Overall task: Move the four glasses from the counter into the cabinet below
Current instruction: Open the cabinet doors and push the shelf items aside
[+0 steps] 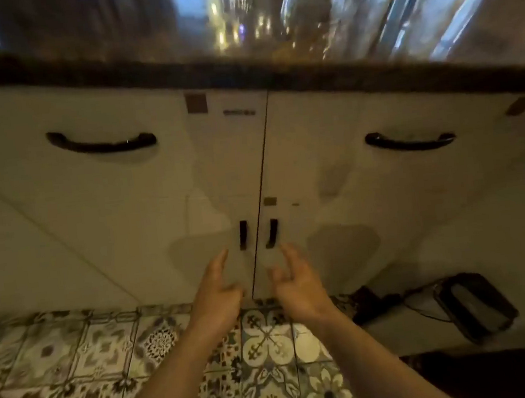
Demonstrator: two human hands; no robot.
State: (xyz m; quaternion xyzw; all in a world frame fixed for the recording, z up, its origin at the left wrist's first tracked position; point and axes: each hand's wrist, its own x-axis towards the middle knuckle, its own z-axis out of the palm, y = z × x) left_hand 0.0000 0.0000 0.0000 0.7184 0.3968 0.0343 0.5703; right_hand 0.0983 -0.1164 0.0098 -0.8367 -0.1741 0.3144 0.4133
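Observation:
Two white cabinet doors meet at a dark seam below the counter, both closed. The left door's short black handle point(243, 235) and the right door's handle point(272, 233) stand upright on either side of the seam. My left hand point(217, 291) reaches toward the left door just below its handle, fingers apart, holding nothing. My right hand point(296, 279) hovers below the right handle with fingers curled and spread, empty. On the dark counter point(146, 72) above, blurred glass shapes point(317, 10) glint; I cannot make out single glasses.
Above the doors sit two white drawers with long black handles, one left point(102, 143) and one right point(409, 141). Patterned floor tiles point(265, 343) lie under my arms. A dark device with a cable point(476, 306) lies on the floor at right.

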